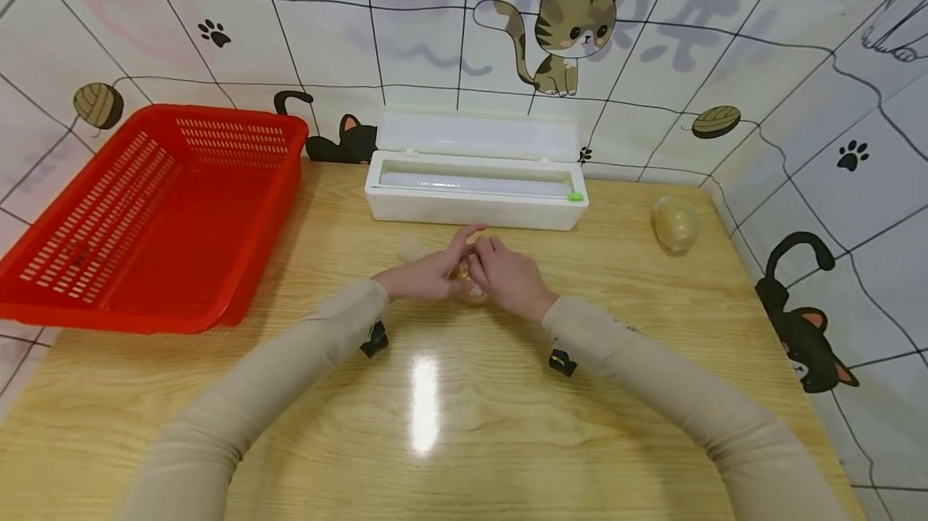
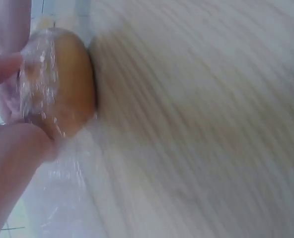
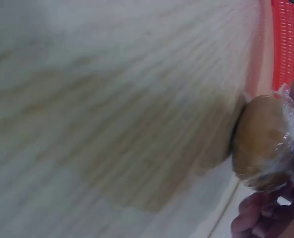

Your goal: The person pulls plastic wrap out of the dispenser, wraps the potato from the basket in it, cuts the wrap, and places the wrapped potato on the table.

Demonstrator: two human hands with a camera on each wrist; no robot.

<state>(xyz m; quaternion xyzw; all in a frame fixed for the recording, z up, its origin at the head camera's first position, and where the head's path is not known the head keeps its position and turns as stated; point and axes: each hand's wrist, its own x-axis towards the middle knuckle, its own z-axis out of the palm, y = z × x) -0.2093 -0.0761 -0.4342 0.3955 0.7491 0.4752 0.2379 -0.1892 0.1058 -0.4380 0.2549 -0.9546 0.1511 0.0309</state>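
A rounded yellow-brown item, its exact kind unclear, rests on the table with clear cling film drawn over its upper side. In the head view, my left hand grips it from the left, index finger stretched out above. My right hand has curled fingers pinching the film on top from the right. Crinkled film bunches between both hands, and a loose stretch trails along the table in the left wrist view. The right wrist view shows the item's bare-looking lower side; the hands cover much of it from above.
Behind the hands stands a white film dispenser box, lid raised, a roll inside and a green slider on its edge. A large red basket occupies the left. Another wrapped yellowish item lies at the right, near the tiled wall.
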